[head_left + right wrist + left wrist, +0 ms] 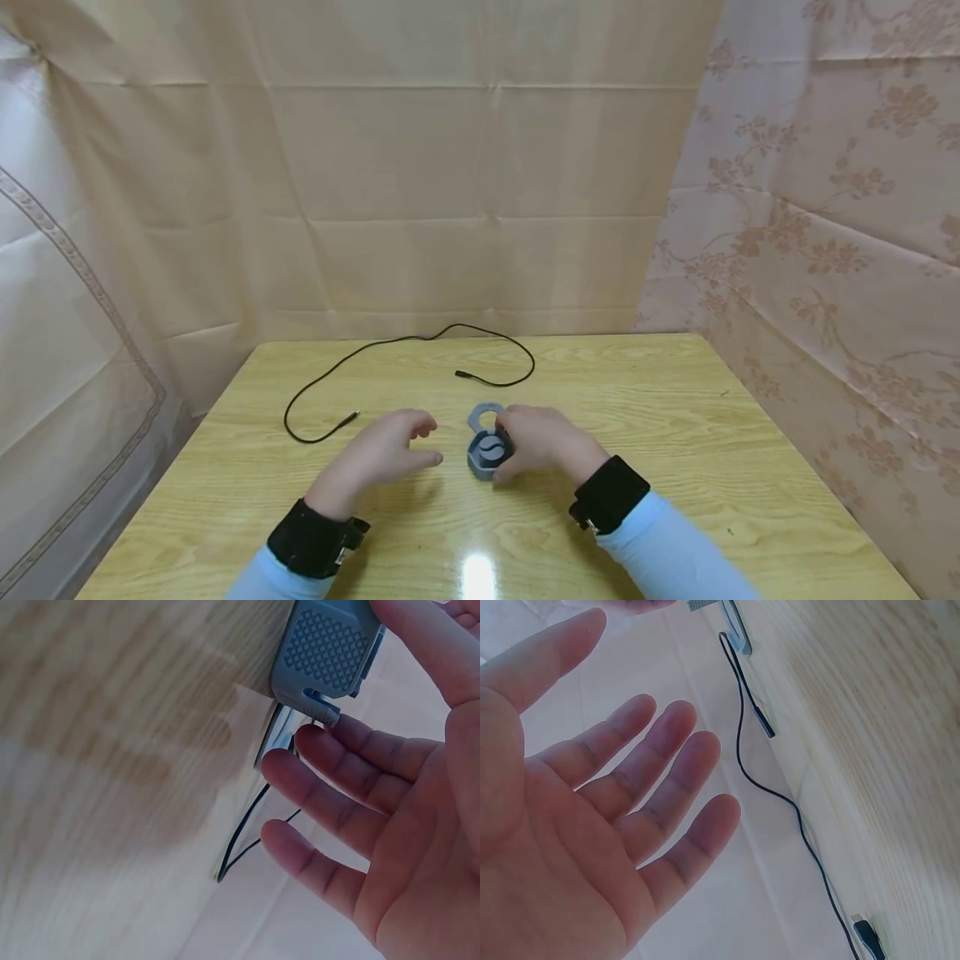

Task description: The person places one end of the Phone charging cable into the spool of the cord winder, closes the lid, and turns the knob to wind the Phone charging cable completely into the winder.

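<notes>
A grey-blue cable winder (485, 458) stands on the table with its ring-shaped lid (483, 415) swung out toward the back. An S-shaped groove shows in its round core. My right hand (542, 442) holds the winder from the right, thumb on the near side and fingers toward the far side. In the right wrist view, the thumb and some fingertips meet the winder's textured side wall (326, 649). My left hand (386, 450) hovers left of the winder, fingers loosely bent and apart, holding nothing. A black cable (408, 338) lies loose behind both hands.
One cable plug (348, 419) lies beyond my left hand, the other plug (463, 374) behind the winder. The wooden table (675, 417) ends at a beige cloth (375, 167) at the back. A flowered cloth (825, 208) hangs on the right.
</notes>
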The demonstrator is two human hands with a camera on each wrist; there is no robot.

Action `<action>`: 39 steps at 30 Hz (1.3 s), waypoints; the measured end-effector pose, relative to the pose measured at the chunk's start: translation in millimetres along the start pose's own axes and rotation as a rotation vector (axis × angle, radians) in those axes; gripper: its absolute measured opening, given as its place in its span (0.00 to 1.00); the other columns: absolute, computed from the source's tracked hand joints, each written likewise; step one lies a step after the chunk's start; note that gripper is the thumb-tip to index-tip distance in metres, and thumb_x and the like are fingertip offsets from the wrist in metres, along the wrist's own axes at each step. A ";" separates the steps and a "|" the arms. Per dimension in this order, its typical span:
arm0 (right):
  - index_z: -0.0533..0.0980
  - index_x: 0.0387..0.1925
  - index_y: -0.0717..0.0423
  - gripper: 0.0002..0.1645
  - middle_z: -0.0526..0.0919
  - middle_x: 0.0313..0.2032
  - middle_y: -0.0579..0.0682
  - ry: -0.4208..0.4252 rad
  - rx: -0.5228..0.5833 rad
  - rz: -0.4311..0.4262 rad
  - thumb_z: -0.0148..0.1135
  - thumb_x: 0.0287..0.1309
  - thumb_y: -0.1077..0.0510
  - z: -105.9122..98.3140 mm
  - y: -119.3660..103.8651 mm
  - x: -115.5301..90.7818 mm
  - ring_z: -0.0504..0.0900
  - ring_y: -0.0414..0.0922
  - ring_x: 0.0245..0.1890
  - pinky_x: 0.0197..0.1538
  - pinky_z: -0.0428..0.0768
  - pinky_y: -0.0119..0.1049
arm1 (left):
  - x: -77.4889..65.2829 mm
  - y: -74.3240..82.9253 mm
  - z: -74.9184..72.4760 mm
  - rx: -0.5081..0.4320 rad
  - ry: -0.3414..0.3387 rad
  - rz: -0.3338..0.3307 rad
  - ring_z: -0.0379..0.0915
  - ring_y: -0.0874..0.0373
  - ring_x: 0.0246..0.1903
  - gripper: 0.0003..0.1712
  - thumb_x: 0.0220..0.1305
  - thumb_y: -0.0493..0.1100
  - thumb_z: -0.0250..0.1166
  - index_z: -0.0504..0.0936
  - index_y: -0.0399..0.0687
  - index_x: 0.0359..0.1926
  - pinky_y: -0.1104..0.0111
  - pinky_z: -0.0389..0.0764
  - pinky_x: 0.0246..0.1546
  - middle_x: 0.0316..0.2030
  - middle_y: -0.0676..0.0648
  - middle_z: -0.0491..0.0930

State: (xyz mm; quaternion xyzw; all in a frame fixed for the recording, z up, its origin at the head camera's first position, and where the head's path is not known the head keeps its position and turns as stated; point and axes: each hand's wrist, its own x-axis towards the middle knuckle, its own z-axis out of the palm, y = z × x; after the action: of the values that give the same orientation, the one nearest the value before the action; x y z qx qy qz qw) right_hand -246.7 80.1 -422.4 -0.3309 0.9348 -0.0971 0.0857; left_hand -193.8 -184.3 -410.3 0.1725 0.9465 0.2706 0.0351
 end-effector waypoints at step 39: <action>0.71 0.70 0.56 0.53 0.79 0.61 0.52 0.205 0.379 -0.061 0.81 0.47 0.38 -18.3 19.5 -26.3 0.75 0.50 0.61 0.62 0.74 0.53 | 25.0 22.2 0.3 -0.078 0.076 0.123 0.76 0.49 0.52 0.22 0.63 0.51 0.74 0.84 0.48 0.54 0.52 0.78 0.52 0.52 0.47 0.81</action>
State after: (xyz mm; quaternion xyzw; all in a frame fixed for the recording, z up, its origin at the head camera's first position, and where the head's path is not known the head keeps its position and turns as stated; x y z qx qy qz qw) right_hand -242.4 113.9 -406.9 -0.3255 0.8931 -0.3069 0.0479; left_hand -210.3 -157.9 -398.2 0.2184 0.9235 0.3151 -0.0108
